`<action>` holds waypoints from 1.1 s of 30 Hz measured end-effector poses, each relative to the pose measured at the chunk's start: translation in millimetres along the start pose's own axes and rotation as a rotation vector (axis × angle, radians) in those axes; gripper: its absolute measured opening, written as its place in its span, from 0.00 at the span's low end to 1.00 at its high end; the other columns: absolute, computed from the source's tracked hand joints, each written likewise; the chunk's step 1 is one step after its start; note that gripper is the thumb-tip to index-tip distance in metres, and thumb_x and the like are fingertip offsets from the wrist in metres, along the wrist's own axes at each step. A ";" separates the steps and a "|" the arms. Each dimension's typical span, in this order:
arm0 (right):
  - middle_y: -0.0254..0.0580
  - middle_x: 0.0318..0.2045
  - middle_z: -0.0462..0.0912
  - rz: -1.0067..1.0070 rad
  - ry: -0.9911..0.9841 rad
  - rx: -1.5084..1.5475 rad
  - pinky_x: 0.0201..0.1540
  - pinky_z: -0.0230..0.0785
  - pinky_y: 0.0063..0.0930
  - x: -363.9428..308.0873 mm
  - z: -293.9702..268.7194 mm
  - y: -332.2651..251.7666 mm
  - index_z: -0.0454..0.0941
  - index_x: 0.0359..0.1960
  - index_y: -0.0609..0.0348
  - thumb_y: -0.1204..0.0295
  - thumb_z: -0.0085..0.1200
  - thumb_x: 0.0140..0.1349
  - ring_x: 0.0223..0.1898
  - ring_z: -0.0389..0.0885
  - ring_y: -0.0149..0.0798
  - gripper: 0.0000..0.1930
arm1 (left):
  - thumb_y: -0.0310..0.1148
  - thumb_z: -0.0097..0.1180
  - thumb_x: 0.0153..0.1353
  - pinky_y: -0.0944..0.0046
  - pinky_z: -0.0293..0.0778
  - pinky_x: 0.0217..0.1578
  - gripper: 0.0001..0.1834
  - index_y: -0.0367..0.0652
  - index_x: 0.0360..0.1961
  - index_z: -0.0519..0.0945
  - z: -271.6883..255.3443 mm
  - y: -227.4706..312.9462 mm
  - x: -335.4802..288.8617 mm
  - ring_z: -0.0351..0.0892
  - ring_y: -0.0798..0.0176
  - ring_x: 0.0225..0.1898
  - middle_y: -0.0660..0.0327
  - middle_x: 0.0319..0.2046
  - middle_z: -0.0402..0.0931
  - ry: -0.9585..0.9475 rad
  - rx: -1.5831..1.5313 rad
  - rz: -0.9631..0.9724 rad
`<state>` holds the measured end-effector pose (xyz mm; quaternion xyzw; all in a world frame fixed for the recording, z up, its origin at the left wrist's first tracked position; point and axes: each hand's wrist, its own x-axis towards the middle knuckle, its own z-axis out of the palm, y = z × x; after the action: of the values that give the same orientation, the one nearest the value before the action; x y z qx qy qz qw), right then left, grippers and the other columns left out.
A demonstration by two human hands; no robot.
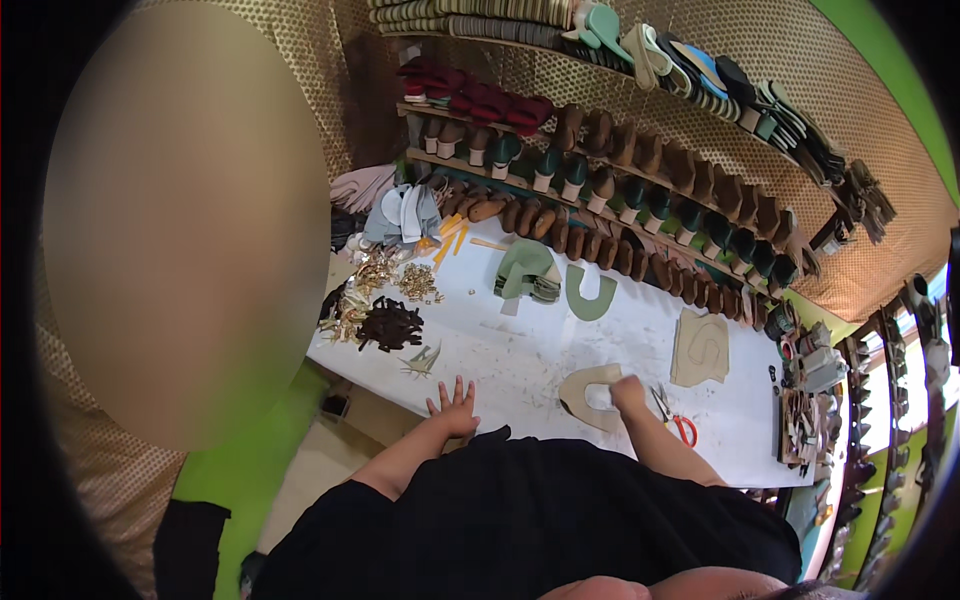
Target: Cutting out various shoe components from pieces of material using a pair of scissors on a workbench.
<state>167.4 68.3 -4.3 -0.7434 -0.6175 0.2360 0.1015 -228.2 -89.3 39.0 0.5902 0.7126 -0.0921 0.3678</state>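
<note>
My left hand (455,408) rests at the table's near edge with its fingers spread, and it holds nothing. My right hand (628,394) is closed over the right arm of a beige U-shaped cut piece (578,388) lying flat; whether it grips the piece or something small is hidden. Scissors with red handles (686,430) lie just right of my right forearm, blades pointing away from me. Beyond the hands lie a green U-shaped piece (591,303) and a stack of green pieces (528,270). A beige sheet (699,347) with a curved outline is farther right.
Piles of dark brown pieces (390,325) and gold-coloured bits (418,283) sit on the white table (500,350) at left. Shelves of shoes (600,190) and shoe lasts (560,235) line the far side. A box of tools (800,425) stands at the right edge.
</note>
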 end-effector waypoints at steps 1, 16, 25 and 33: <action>0.60 0.36 0.83 -0.060 -0.029 0.071 0.45 0.75 0.45 -11.8 -11.7 -43.3 0.78 0.36 0.63 0.70 0.56 0.52 0.41 0.83 0.58 0.12 | 0.53 0.53 0.63 0.19 0.27 0.64 0.53 0.59 0.76 0.28 6.8 -7.4 0.2 0.12 0.33 0.74 0.59 0.76 0.13 0.017 -0.019 -0.021; 0.45 0.45 0.79 -0.280 -0.132 0.521 0.40 0.76 0.31 -35.4 -52.9 -129.9 0.68 0.58 0.62 0.67 0.63 0.57 0.41 0.80 0.38 0.28 | 0.58 0.50 0.62 0.23 0.25 0.66 0.54 0.57 0.76 0.29 4.5 -1.1 -2.6 0.13 0.38 0.75 0.61 0.76 0.14 0.045 -0.051 -0.033; 0.52 0.40 0.83 -0.133 0.089 0.311 0.38 0.75 0.33 -27.0 -116.7 45.9 0.71 0.55 0.66 0.65 0.64 0.54 0.38 0.83 0.42 0.28 | 0.63 0.47 0.62 0.25 0.24 0.67 0.53 0.57 0.77 0.33 5.9 8.4 -8.3 0.14 0.38 0.76 0.60 0.77 0.17 0.079 -0.043 -0.092; 0.58 0.46 0.81 -0.374 0.010 -0.140 0.52 0.74 0.46 -64.1 -155.5 143.5 0.75 0.56 0.56 0.58 0.61 0.56 0.50 0.79 0.58 0.27 | 0.59 0.48 0.64 0.28 0.27 0.69 0.47 0.60 0.77 0.40 17.2 30.7 -13.9 0.21 0.44 0.77 0.64 0.78 0.25 0.228 0.014 -0.200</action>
<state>358.2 -2.9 81.6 -0.6223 -0.7591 0.1659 0.0946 -192.7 -101.0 44.9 0.5254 0.8044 -0.0656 0.2695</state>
